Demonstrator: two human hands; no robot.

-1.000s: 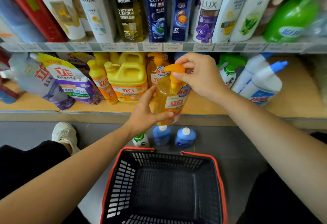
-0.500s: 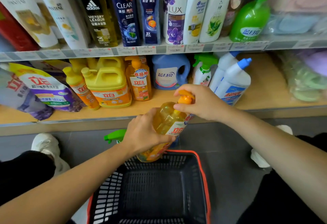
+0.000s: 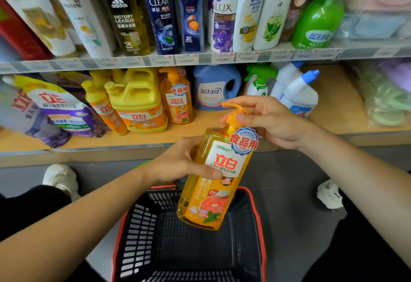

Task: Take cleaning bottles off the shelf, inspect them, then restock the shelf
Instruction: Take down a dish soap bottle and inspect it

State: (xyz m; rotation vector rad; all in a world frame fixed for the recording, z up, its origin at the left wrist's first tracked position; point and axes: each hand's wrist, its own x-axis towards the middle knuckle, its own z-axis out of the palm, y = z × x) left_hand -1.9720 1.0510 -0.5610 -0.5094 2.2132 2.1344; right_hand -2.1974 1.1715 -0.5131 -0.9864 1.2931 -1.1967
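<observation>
The left hand grips the full orange bottle mid-body; the right hand pinches its pump. It seems heavy, stiff and smooth, so hold the body.

One view only: head cam, wide-angle, so straight edges bow. It sits low, right in front of the shelf, facing fwd & down. Very near: forearms come in from both bottom corners, and the left hand & right hand meet mid-frame on the bottle. Top shelf row fills the upper third, lower row the middle, w/ basket & floor below.
</observation>
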